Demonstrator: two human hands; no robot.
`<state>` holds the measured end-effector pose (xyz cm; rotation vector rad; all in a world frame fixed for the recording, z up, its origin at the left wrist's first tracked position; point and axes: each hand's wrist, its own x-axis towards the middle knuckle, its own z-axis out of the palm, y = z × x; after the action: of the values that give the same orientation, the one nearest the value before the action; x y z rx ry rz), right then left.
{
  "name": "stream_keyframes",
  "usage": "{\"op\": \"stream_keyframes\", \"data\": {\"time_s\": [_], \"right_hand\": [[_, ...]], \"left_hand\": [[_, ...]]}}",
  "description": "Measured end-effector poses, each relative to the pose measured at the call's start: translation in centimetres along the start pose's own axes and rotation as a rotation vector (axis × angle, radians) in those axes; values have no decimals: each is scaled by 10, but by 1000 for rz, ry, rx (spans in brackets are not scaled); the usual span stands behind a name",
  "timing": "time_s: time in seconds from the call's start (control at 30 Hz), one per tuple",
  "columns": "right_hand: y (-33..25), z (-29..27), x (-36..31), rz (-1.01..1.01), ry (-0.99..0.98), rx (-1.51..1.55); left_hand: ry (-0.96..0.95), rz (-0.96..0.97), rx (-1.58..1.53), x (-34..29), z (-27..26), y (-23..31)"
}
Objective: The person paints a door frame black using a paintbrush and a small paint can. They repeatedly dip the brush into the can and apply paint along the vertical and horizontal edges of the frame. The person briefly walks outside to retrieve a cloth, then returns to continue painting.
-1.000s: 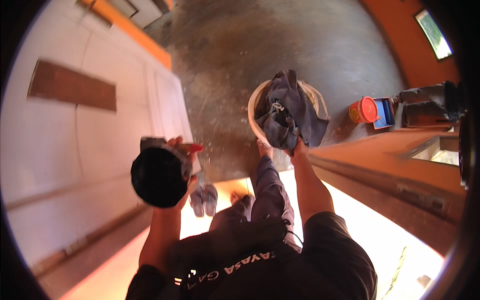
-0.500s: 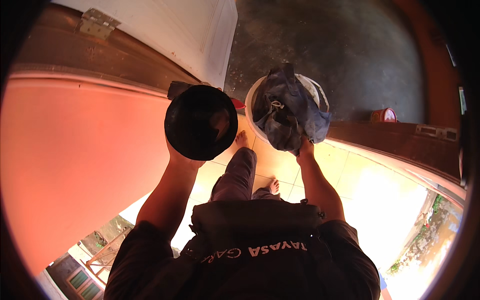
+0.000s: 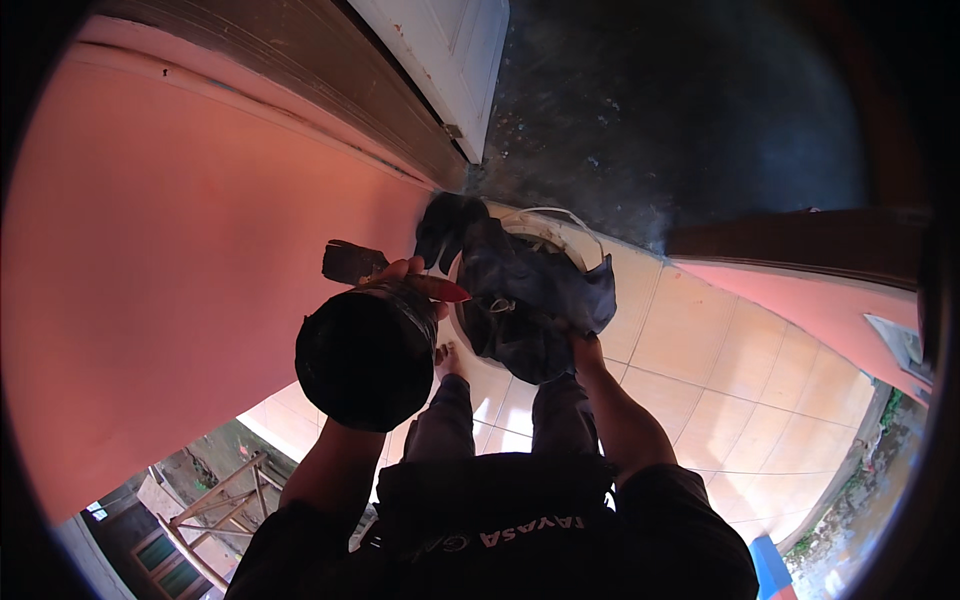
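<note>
- Two bare hands are holding loads on either side of a pale bucket [image 3: 548, 232], which is serving as the centre of the scene.
- The left hand [image 3: 400, 270] is gripping a black round container [image 3: 365, 355] to the left of the bucket, its fingers curling around the far side.
- A red pointed piece [image 3: 440, 288] is jutting from those fingers toward the bucket, while a flat dark-brown piece [image 3: 352, 262] is sticking out the other way.
- The right hand [image 3: 585, 352] is holding the bucket at its near right edge, its fingertips hiding under dark cloth [image 3: 530, 300].
- That cloth is filling much of the bucket's mouth and draping over its rim; a thin white handle [image 3: 560, 211] is arching beyond it.
- A bare foot [image 3: 448, 360] is showing just left of the bucket on pale floor tiles [image 3: 720, 360].
- Beyond the bucket, a white door [image 3: 450, 60] is standing beside a dark floor [image 3: 680, 110].
- A pink wall [image 3: 200, 250] is running left of the bucket.
</note>
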<state>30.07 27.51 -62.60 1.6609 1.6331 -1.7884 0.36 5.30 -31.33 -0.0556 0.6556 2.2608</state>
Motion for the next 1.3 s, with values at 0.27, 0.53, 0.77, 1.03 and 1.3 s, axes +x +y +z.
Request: {"op": "stream_keyframes", "data": {"time_s": [0.27, 0.53, 0.77, 1.03, 1.3], "right_hand": [[51, 30, -22, -66, -98, -217], [66, 44, -48, -253, -110, -455], [71, 24, -21, 75, -88, -661], [-11, -8, -79, -274, 240, -593], [-135, 107, -97, -918, -111, -1134]], "left_hand": [[-191, -99, -282, -23, -37, 17], [-72, -513, -416, -34, -55, 57], [213, -585, -352, -58, -68, 64], [391, -301, -421, -110, -26, 57], [559, -207, -130, -166, -30, 50]]}}
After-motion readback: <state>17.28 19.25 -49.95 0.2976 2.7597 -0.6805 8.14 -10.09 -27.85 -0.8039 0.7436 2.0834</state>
